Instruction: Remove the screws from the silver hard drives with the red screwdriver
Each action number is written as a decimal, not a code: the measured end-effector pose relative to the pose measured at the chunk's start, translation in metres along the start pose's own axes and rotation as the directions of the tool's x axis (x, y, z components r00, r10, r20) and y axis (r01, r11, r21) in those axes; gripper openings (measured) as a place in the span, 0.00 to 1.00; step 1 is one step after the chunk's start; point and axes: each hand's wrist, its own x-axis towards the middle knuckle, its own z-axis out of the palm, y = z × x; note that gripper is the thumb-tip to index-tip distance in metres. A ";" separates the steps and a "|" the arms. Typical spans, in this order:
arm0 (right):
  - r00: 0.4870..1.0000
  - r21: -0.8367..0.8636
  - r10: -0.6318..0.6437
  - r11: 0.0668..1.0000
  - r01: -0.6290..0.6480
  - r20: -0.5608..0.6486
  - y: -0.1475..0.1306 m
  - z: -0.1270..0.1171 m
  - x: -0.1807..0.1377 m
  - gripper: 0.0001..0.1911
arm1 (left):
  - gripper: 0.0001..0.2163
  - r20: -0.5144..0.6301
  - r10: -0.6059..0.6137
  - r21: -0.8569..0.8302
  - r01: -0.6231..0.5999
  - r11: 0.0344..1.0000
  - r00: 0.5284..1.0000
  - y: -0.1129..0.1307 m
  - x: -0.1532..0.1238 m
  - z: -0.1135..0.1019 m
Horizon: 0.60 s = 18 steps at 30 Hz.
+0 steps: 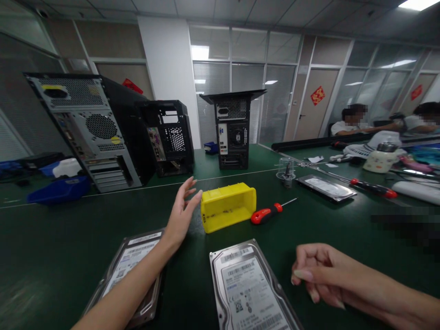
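My left hand (182, 211) is stretched forward with its fingers apart, open, its fingertips right beside the left end of a yellow plastic bin (228, 206) lying on its side. Under my left forearm lies a hard drive (132, 265), label up. A second hard drive (249, 286) lies label up at the near middle. My right hand (318, 273) hovers just right of it, fingers curled loosely inward, with nothing visible in them. A red-handled screwdriver (267, 213) lies just right of the bin.
Three computer cases (94, 128) (170, 137) (233, 130) stand at the back of the green table (68, 238). A third hard drive (326, 187), another red screwdriver (373, 188), a small clear cup (286, 170) and blue bins (58, 190) lie around. Two people sit at the far right.
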 end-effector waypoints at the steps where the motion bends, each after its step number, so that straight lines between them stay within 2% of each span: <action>1: 1.000 0.018 0.004 1.000 -0.004 -0.005 0.003 0.000 -0.003 0.15 | 0.24 -0.021 0.021 0.009 -0.021 1.000 1.000 0.000 0.000 0.000; 7: 1.000 0.062 0.003 0.998 -0.002 -0.016 0.007 0.004 -0.010 0.12 | 0.22 -0.105 0.099 0.072 -0.092 0.993 0.990 -0.003 -0.001 -0.003; 13: 0.998 0.103 0.062 0.993 -0.061 -0.008 0.017 0.001 -0.011 0.09 | 0.18 -0.172 0.123 0.125 -0.102 0.987 0.977 -0.001 -0.002 -0.005; 18: 0.993 0.152 0.105 0.984 -0.097 -0.048 0.016 -0.005 -0.012 0.08 | 0.18 -0.217 0.134 0.157 -0.101 0.982 0.967 0.002 -0.003 -0.005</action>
